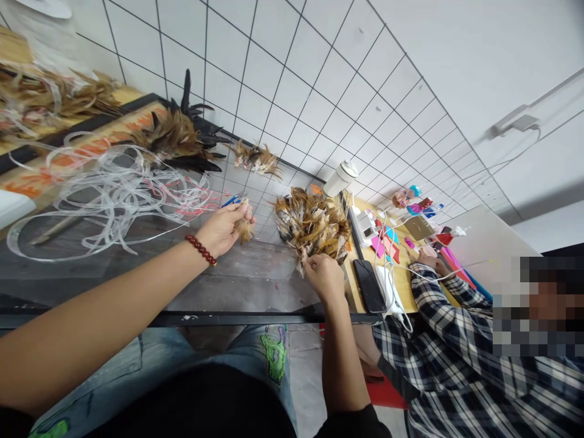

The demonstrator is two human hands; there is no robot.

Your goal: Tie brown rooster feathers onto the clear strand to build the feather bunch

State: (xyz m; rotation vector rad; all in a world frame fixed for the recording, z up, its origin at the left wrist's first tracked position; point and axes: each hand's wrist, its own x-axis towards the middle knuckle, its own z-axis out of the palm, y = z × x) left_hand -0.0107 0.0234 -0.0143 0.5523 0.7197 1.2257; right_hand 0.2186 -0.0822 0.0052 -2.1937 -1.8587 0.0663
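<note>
My left hand is closed in a pinch around a small bunch of brown feathers, held over the dark tabletop. Just beyond its fingertips lies a blue-handled tool, partly hidden by the hand. At the near edge of a large pile of brown and tan feathers, my right hand has its fingers pressed together on feathers with pale, fluffy ends. How many feathers it grips cannot be made out. A smaller clump of feathers rests by the tiled wall.
Tangled clear plastic strips spread across the left, near dark and brown feathers. A white bottle stands behind the pile. To the right are a phone, white cables and coloured pieces. A co-worker in a plaid shirt sits there.
</note>
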